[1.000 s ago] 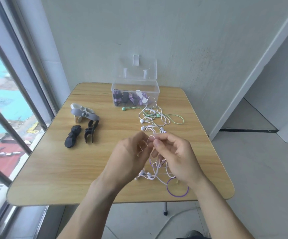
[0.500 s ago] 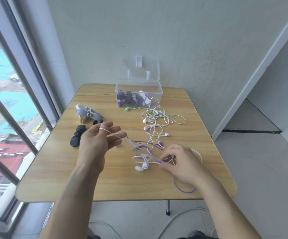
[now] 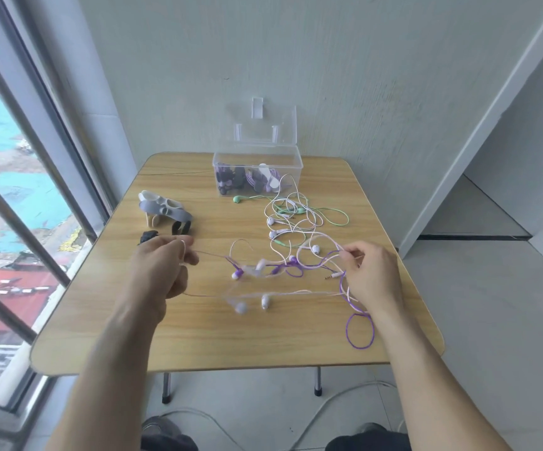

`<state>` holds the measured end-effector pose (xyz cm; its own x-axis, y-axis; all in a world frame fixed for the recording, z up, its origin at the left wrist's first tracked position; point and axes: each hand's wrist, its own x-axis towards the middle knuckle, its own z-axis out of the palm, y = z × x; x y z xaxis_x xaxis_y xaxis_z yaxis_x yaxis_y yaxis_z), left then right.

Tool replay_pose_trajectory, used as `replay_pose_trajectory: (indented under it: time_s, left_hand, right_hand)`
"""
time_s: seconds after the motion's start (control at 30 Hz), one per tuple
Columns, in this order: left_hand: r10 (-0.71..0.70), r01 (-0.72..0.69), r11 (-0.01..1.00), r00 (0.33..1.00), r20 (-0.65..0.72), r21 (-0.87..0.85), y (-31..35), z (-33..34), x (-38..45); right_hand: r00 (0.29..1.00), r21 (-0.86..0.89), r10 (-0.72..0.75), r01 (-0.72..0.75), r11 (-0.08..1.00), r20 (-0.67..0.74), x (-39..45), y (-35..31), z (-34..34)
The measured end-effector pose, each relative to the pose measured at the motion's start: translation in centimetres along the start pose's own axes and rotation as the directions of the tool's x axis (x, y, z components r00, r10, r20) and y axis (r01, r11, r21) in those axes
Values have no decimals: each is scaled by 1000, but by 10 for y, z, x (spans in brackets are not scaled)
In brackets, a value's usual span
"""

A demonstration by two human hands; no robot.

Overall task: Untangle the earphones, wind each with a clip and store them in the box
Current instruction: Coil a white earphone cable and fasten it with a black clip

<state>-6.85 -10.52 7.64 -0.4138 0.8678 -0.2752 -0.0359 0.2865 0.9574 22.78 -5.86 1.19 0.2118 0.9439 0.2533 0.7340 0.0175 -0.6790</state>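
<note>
The left hand pinches a pale cord with curled fingers, and the right hand pinches the white and purple cords of the tangled earphones stretched between them above the counter. More white and green earphones lie just beyond, near the open clear box at the far edge, which holds wound sets. Grey and black clips rest far left, beside the left hand.

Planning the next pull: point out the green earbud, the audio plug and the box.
green earbud (image 3: pixel 238 199), head view, on the bud's body.
audio plug (image 3: pixel 331 276), head view, on its metal tip.
box (image 3: pixel 297 173), head view, on its clear right wall.
</note>
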Motion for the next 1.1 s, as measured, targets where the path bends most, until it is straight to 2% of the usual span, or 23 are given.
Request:
replay_pose_trajectory:
  time_s: [0.1,0.23,0.33,0.4,0.47,0.5,0.53,0.57,0.6,0.67,0.73,0.77,0.8,0.87,0.93,1.0,1.03,1.1]
  left_hand:
    - [-1,1,990,1000,3,142,2,-5,-1]
    - [55,-43,921,998,-18,387,-1,-11,-1]
    - [40,-32,908,999,-10,417,-5,-9,0]
    - [2,-2,909,1000,0,417,-7,-8,3]
    - [-16,15,907,1000,-2,420,-9,-7,7]
    - [1,-1,900,1000,-1,437,-11,-8,8]
    - [44,-37,883,999,-4,469,-12,-9,8]
    - [111,-87,857,994,-17,509,-13,-10,8]
    - [195,-141,832,980,-44,537,-12,-11,8]
    - [337,-222,808,934,-119,546,-8,-8,3]
    - [426,-297,808,891,-155,508,-5,2,-5]
    - [448,-333,796,886,-121,506,-5,8,-9]
    - [456,-375,766,889,-30,521,-6,14,-13]
    - [385,-478,670,878,285,568,-16,24,-22]
    - [285,-596,570,789,544,566,-29,31,-27]
    - [229,-647,529,732,642,549,-39,36,-29]
    - [221,-657,507,725,653,558,-42,37,-28]
    - [217,-641,458,752,622,616,-44,36,-23]
  right_hand:
    - [996,0,52,-52,999,-67,4,2,-5]
    - [992,28,99,-97,995,-75,6,0,-10]
    - [993,-5,97,-97,995,-65,3,-5,-10]
    - [990,12,29,-28,1000,-138,-5,-17,-9]
    - [971,61,-126,141,988,-205,-16,-35,-9]
    - [966,111,-196,217,970,-171,-21,-42,-8]
    - [966,188,-247,257,948,-75,-26,-48,-7]
    - [956,263,-282,254,931,76,-33,-53,-6]
    - [918,295,-305,227,928,253,-38,-58,-5]
    - [787,172,-281,223,960,549,-46,-59,2]
    - [709,30,-228,280,960,668,-50,-56,8]
    - [697,1,-221,301,954,682,-51,-57,10]
    - [703,-2,-227,309,951,674,-51,-58,12]
    - [725,12,-236,299,954,647,-49,-59,13]
    - [742,39,-236,272,961,627,-47,-59,13]
    - [763,119,-239,210,970,601,-45,-59,11]
    - [772,171,-247,181,969,586,-45,-60,10]
    - [795,268,-267,137,954,545,-44,-62,8]
